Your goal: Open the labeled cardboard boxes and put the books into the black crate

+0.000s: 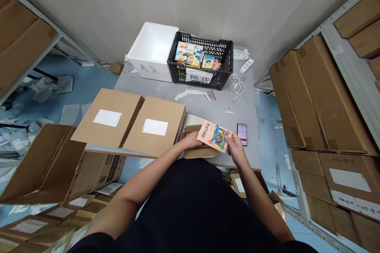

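Observation:
A pink booklet [206, 129] with a colourful picture on its cover is held tilted over the table's front edge. My right hand [236, 147] grips its right edge, thumb on the cover and fingers beneath. At the left edge my left hand [192, 140] is closed on the booklet too, its fingertips partly hidden under it. Below the booklet an open small cardboard box [202, 153] stands with its flaps spread; its inside is mostly covered from sight. Just right of my right hand lies a phone [242, 133] with a lit screen.
Two cardboard boxes [160, 110] with white labels lie to the left. Behind stand a white foam box [152, 72] and a black crate [219, 81] of booklets. Pens [208, 96], a white cable [238, 87] and a power strip [246, 65] lie on the table [196, 106]. Carton shelves flank both sides.

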The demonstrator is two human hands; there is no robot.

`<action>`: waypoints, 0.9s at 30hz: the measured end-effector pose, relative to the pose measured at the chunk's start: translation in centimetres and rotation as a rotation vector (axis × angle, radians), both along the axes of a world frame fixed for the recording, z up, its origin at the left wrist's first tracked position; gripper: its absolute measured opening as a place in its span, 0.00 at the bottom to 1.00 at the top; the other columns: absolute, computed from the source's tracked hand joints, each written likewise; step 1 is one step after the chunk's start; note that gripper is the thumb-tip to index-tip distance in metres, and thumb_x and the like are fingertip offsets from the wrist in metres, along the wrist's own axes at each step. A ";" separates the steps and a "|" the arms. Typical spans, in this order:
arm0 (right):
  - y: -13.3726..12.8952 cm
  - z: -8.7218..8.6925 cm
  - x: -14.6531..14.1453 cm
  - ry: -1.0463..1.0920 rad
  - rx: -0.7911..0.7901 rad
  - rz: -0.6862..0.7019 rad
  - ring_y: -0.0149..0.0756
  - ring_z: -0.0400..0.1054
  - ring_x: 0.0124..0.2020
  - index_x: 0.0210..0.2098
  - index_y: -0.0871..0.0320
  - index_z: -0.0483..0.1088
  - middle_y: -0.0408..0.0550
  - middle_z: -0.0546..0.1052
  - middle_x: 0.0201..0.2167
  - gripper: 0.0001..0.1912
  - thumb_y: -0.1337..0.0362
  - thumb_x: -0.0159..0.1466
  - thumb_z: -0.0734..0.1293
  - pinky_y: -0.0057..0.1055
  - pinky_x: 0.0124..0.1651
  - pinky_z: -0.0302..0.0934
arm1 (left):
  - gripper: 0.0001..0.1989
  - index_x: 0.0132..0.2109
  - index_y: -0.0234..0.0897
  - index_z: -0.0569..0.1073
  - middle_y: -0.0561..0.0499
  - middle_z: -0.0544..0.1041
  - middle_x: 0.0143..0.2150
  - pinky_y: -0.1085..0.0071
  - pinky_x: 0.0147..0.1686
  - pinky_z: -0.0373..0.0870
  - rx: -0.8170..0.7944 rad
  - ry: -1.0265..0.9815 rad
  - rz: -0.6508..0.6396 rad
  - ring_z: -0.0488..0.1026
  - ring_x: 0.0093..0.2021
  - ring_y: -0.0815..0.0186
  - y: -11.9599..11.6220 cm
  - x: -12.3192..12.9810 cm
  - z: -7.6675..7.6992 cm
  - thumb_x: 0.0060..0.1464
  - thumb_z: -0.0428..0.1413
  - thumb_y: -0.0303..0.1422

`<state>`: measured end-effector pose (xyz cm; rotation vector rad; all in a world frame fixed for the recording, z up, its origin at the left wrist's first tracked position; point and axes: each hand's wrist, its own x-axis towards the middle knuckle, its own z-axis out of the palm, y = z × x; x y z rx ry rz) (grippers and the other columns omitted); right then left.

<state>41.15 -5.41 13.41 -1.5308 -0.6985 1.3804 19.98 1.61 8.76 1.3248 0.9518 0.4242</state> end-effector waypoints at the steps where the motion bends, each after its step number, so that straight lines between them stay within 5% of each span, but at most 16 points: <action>1: -0.3 0.1 -0.3 0.092 0.026 -0.040 0.37 0.74 0.32 0.41 0.54 0.66 0.45 0.79 0.35 0.19 0.51 0.56 0.71 0.32 0.32 0.69 | 0.27 0.53 0.38 0.75 0.44 0.77 0.53 0.58 0.52 0.69 -0.095 -0.130 -0.011 0.74 0.52 0.50 -0.3 -0.4 0.9 0.44 0.66 0.38; 5: -0.8 0.0 -2.3 0.356 0.126 -0.107 0.41 0.74 0.44 0.42 0.53 0.69 0.48 0.78 0.46 0.19 0.58 0.53 0.75 0.38 0.43 0.71 | 0.28 0.56 0.33 0.72 0.38 0.76 0.54 0.56 0.50 0.71 -0.333 -0.449 0.098 0.75 0.51 0.51 -1.4 -1.6 3.4 0.51 0.62 0.43; 9: -0.9 0.3 -3.5 0.488 0.130 -0.005 0.44 0.73 0.47 0.46 0.53 0.71 0.48 0.78 0.46 0.21 0.61 0.53 0.75 0.41 0.48 0.70 | 0.26 0.53 0.32 0.72 0.39 0.77 0.50 0.62 0.43 0.74 -0.240 -0.408 0.327 0.77 0.46 0.56 -1.8 -1.7 4.3 0.53 0.61 0.45; 16: -0.5 1.4 -3.8 0.547 0.088 0.194 0.47 0.73 0.49 0.46 0.54 0.74 0.50 0.79 0.45 0.20 0.58 0.55 0.74 0.42 0.52 0.67 | 0.25 0.54 0.32 0.71 0.44 0.78 0.41 0.66 0.39 0.74 -0.042 -0.333 0.382 0.76 0.39 0.62 -1.2 -1.1 4.3 0.54 0.60 0.44; 20: -0.4 1.2 -4.9 0.551 0.143 0.075 0.47 0.71 0.52 0.50 0.52 0.72 0.48 0.78 0.48 0.22 0.56 0.57 0.73 0.44 0.54 0.66 | 0.35 0.65 0.36 0.61 0.42 0.75 0.50 0.62 0.46 0.73 0.108 -0.158 0.517 0.75 0.44 0.60 -2.3 -0.7 3.6 0.54 0.59 0.41; 24: -0.7 1.2 -5.5 0.562 0.176 0.041 0.48 0.68 0.56 0.53 0.50 0.71 0.49 0.77 0.51 0.24 0.53 0.59 0.72 0.46 0.56 0.64 | 0.39 0.67 0.39 0.58 0.40 0.63 0.66 0.56 0.59 0.65 0.146 -0.164 0.413 0.65 0.61 0.53 -4.0 -0.2 3.9 0.51 0.62 0.40; 27: -1.2 1.1 -6.2 0.568 0.188 0.103 0.48 0.62 0.61 0.54 0.49 0.71 0.49 0.74 0.56 0.26 0.44 0.62 0.65 0.49 0.59 0.60 | 0.42 0.68 0.39 0.57 0.42 0.61 0.67 0.55 0.63 0.59 0.043 -0.254 0.357 0.59 0.66 0.51 -4.6 0.3 4.8 0.50 0.63 0.44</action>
